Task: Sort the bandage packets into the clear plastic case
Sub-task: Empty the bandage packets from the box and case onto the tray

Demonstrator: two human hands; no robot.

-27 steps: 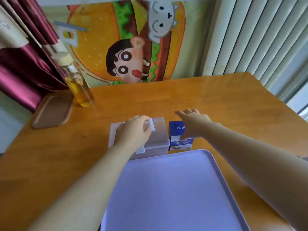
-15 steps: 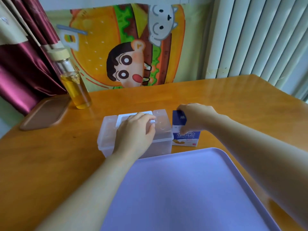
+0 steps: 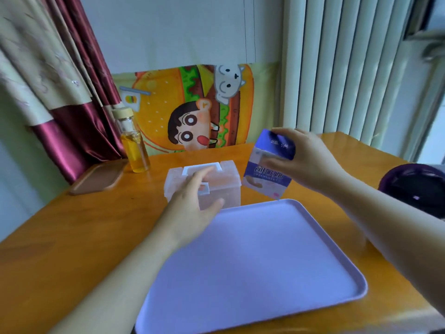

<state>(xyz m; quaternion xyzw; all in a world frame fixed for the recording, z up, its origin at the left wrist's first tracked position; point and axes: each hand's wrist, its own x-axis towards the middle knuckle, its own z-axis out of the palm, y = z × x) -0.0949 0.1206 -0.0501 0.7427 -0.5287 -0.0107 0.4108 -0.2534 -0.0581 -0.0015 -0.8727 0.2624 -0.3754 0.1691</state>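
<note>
The wooden table [image 3: 72, 225] carries the lilac tray [image 3: 252, 261] nearest me. Just beyond it sits the clear plastic case [image 3: 228, 173], lid closed. My right hand [image 3: 310, 160] grips the blue bandage box [image 3: 267, 179], tilted in the air just right of the case. My left hand [image 3: 192, 201] lies over the lid, fingers loose. I should steady the case, then open the box over the tray.

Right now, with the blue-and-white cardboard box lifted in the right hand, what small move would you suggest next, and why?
Probably unlatch the clear plastic case with the left hand: its lid looks shut, that hand rests on it, and the right hand holds the blue-and-white cardboard box aloft.
</note>
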